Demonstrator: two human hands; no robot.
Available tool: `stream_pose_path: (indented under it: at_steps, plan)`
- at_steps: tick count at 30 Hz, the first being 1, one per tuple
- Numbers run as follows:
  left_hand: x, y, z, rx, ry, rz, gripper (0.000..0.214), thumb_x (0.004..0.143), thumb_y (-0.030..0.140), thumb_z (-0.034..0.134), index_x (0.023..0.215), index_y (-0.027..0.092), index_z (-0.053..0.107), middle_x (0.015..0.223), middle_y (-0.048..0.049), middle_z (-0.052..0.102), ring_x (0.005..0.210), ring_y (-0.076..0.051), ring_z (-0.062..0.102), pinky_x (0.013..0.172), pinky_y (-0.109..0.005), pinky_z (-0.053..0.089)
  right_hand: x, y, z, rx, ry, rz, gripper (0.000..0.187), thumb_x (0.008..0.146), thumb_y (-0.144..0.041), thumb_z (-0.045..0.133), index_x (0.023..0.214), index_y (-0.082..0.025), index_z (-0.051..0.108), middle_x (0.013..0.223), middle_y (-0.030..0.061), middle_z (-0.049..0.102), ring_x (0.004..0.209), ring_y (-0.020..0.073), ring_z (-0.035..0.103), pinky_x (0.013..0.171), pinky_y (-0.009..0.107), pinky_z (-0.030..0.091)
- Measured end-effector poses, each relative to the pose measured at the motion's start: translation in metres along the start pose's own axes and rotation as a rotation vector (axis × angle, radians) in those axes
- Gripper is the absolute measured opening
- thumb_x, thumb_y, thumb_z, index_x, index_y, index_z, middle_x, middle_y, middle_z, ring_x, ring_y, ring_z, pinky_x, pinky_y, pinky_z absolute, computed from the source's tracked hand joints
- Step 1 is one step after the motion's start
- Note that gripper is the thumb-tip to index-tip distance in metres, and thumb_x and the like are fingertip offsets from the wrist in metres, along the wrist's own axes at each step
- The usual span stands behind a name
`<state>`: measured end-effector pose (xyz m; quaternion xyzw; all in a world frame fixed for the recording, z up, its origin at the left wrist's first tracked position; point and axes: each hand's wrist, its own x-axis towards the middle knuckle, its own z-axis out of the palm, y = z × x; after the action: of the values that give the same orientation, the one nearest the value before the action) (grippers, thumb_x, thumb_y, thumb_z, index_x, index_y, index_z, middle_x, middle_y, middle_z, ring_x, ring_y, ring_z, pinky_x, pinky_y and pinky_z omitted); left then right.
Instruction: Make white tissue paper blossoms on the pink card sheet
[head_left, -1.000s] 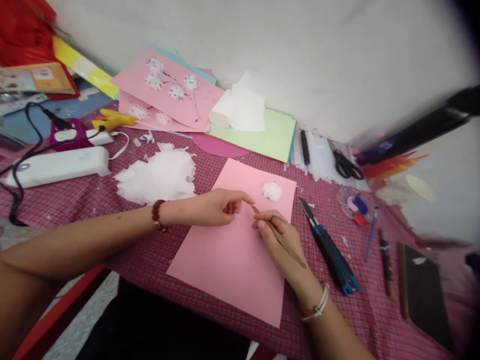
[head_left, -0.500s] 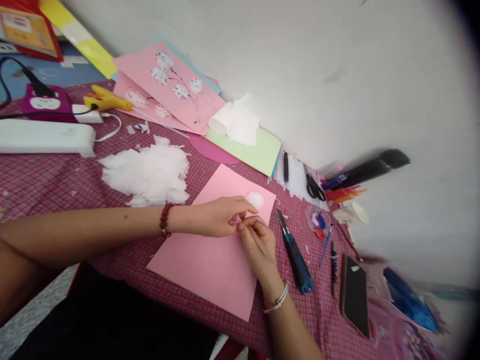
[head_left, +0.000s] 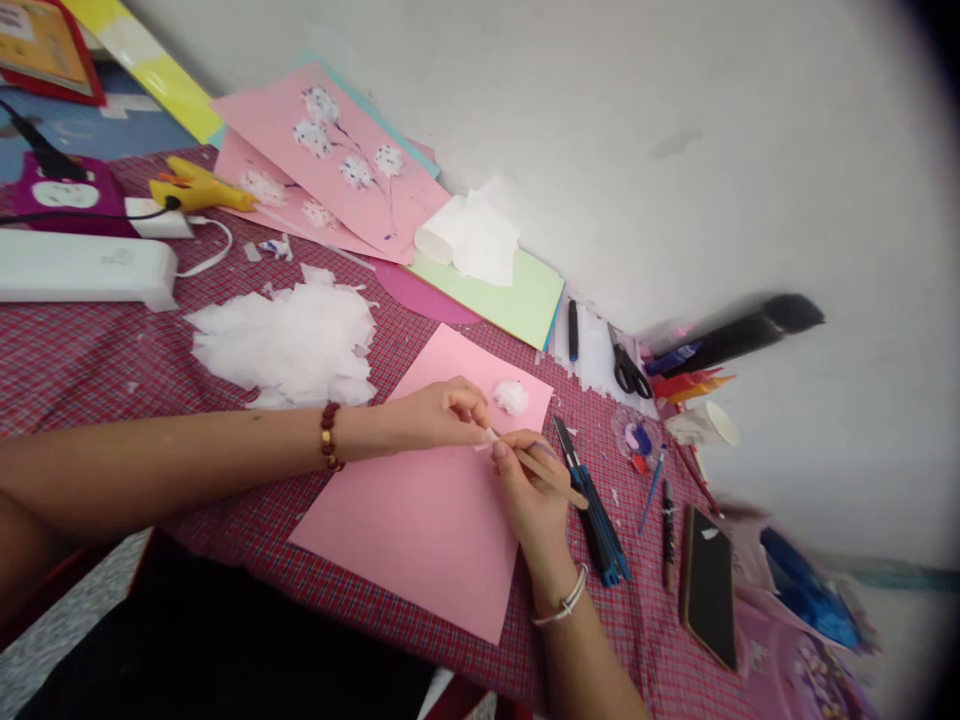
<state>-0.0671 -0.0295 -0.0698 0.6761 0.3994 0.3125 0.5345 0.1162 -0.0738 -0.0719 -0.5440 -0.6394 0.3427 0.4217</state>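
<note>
My right hand (head_left: 536, 505) grips a flat wooden stick (head_left: 555, 478), its far end reaching out past my fingers toward the utility knife. At the stick's other tip, my left hand (head_left: 446, 412) pinches a small white piece of paper (head_left: 487, 438); whether it is stuck to the stick I cannot tell. Both hands are over a pink sheet (head_left: 420, 530). Just beyond my fingers, a white tissue-like puff (head_left: 511, 398) sits near the sheet's upper right corner. A heap of white paper scraps (head_left: 289, 340) lies left of the sheet.
Right of the sheet are a blue-black utility knife (head_left: 596, 515), a brush (head_left: 652, 490), a pen, a phone (head_left: 709, 590) and a paint dish (head_left: 637, 438). Scissors (head_left: 628, 365) lie farther back. A yellow glue gun (head_left: 199, 187), power strip (head_left: 82, 265) and decorated pink cards (head_left: 360, 150) are behind left.
My right hand has turned and shifted slightly right, so more of the stick shows. My left fingers have curled and now pinch the white piece at its tip. The view has shifted slightly.
</note>
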Motion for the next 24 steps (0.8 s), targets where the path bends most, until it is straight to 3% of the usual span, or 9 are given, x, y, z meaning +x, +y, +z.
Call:
stream_pose_path:
  at_steps: [5,10,13,16,20,24]
  plan:
    - [0.001,0.003,-0.004,-0.084,0.053,-0.010,0.015,0.075,0.026,0.060,0.065,0.015,0.062,0.098,-0.0019,0.058,0.092,-0.014,0.054,0.080,-0.025,0.042,0.001,-0.002,0.001,-0.048,-0.021,0.052,0.015,0.081,-0.032,0.060,0.071,-0.021,0.061,0.073,0.0006,0.062,0.065,0.0148,0.056,0.061,0.027,0.046]
    - [-0.002,0.008,-0.009,-0.181,0.062,-0.083,0.013,0.078,0.025,0.057,0.070,0.015,0.057,0.067,0.0038,0.051,0.061,-0.008,0.046,0.057,-0.021,0.035,0.001,0.002,-0.008,-0.002,0.036,0.004,0.016,0.085,-0.033,0.056,0.079,-0.020,0.062,0.073,0.0002,0.058,0.065,0.0147,0.055,0.061,0.028,0.045]
    - [0.000,0.014,-0.013,-0.271,0.036,-0.135,0.011,0.078,0.024,0.058,0.073,0.015,0.054,0.060,0.0052,0.050,0.052,-0.006,0.043,0.050,-0.020,0.033,0.006,0.010,-0.020,0.081,0.126,0.004,0.014,0.086,-0.030,0.055,0.082,-0.020,0.063,0.073,-0.0001,0.059,0.065,0.0148,0.056,0.063,0.029,0.045]
    - [0.012,0.025,-0.022,-0.244,0.011,-0.152,0.009,0.076,0.019,0.060,0.071,0.014,0.054,0.058,0.0036,0.053,0.050,-0.006,0.048,0.049,-0.020,0.037,0.013,0.021,-0.030,0.167,0.176,0.010,0.013,0.083,-0.025,0.054,0.077,-0.019,0.064,0.069,-0.0011,0.057,0.065,0.0147,0.055,0.065,0.029,0.045]
    - [0.042,0.043,-0.029,-0.221,-0.004,-0.118,0.010,0.075,0.011,0.059,0.068,0.014,0.054,0.055,0.0030,0.053,0.049,-0.006,0.049,0.051,-0.020,0.039,0.021,0.032,-0.032,0.155,0.128,0.022,0.014,0.079,-0.023,0.052,0.070,-0.019,0.062,0.065,-0.0019,0.056,0.063,0.0145,0.053,0.064,0.029,0.043]
    - [0.066,0.036,-0.022,-0.332,0.033,-0.123,0.011,0.076,0.010,0.058,0.068,0.014,0.052,0.055,0.0035,0.051,0.049,-0.005,0.047,0.052,-0.020,0.037,0.024,0.033,-0.030,0.051,0.082,0.017,0.016,0.080,-0.024,0.050,0.072,-0.020,0.063,0.068,-0.0010,0.058,0.068,0.0155,0.055,0.067,0.029,0.044]
